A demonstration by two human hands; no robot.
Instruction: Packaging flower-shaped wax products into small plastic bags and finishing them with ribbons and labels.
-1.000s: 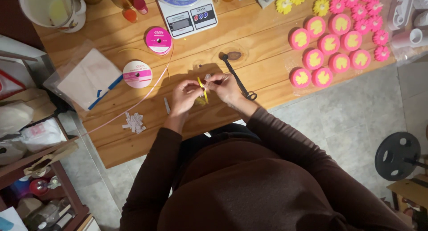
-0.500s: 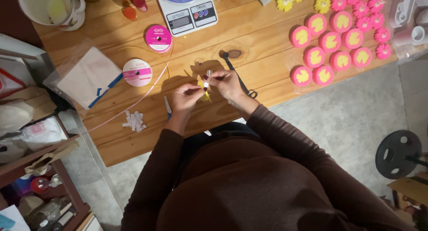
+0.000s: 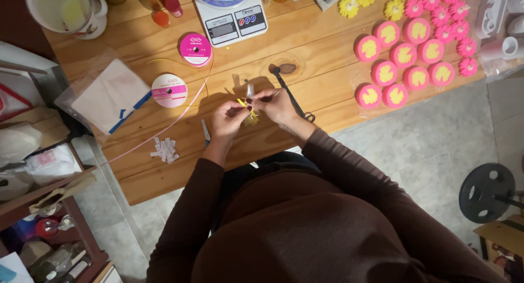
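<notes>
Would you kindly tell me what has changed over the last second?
Both hands, left and right, still pinch the yellow ribbon and small clear packet; the packet's top now stands higher, clear of the fingers. Scissors, spools and table are unchanged.

Bare wood lies open between the ribbon spool (image 3: 168,90) and the scissors (image 3: 293,99).

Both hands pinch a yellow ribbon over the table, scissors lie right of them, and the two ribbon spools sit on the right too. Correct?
Not quite. In the head view the spools sit left of the hands. The left hand and right hand do pinch the yellow ribbon, scissors to their right.
</notes>
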